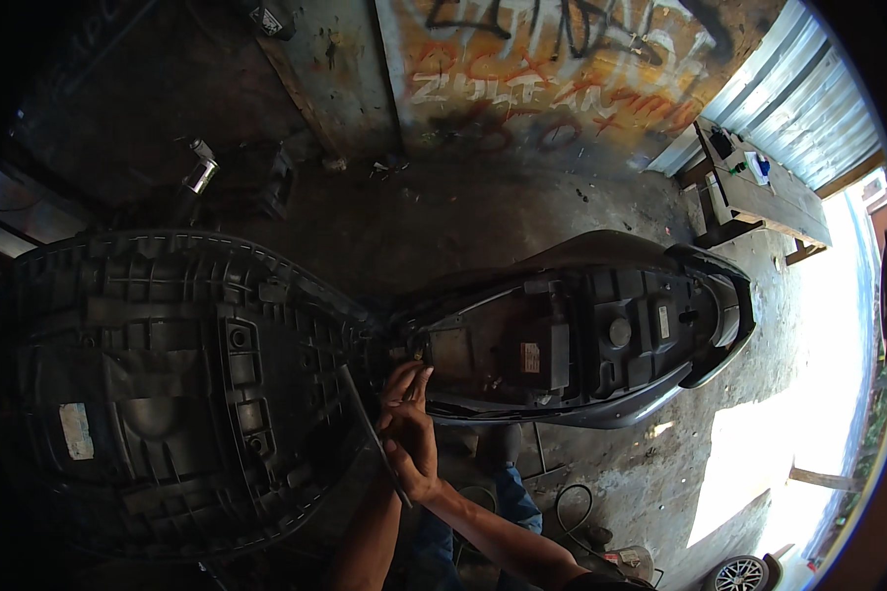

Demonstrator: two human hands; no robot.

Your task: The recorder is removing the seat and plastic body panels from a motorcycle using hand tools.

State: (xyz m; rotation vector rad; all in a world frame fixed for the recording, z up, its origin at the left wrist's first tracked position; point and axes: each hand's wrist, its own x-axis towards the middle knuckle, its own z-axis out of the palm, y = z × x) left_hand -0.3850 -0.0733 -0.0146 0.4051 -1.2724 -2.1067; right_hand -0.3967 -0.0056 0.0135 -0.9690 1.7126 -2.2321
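The tipped-back seat [168, 379] of a scooter shows its black ribbed underside on the left. To its right lies the opened scooter body [581, 384]. My left hand [404, 384] reaches to the narrow joint between them, its fingers closed at the hinge area; what they hold is hidden. Just below, partly over the left arm, my right hand [414, 458] is closed with its thumb against a long thin grey bar [365, 419]. The bar slants across the seat's right edge, and its exact kind does not show.
In the body sit a black box with a label [530, 358] and a round cap [618, 332]. A wooden bench [774, 202] stands at the back right. A wheel [739, 573] and a looped hose [574, 507] lie on the floor. Behind is a painted wall [562, 79].
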